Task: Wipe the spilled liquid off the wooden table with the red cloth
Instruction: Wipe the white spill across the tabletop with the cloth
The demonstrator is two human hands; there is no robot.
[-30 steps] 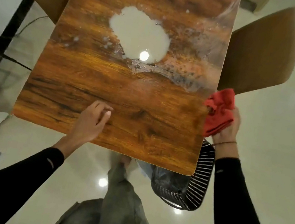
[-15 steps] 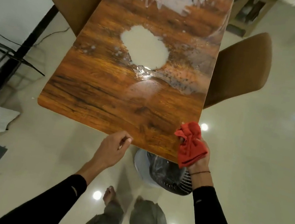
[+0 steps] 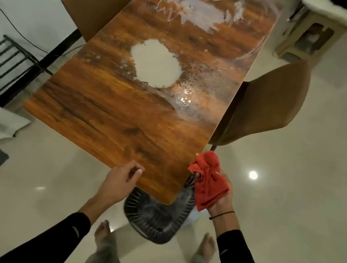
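Wooden table (image 3: 112, 106) w/ white spill (image 3: 156, 67) mid-top; I'm seeing right hand (image 3: 222, 193) bunching red cloth (image 3: 208, 179) off-corner, prob. readying to wipe; left hand (image 3: 121, 176) hanging loosely curled, empty.

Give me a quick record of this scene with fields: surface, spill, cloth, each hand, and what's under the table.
surface: wooden table
spill: white puddle mid-table; smeared streaks farther away
cloth: red cloth, bunched, off the table's near corner
right hand: grips the cloth
left hand: holds nothing, fingers loosely curled at the near edge
under table: dark slatted basket
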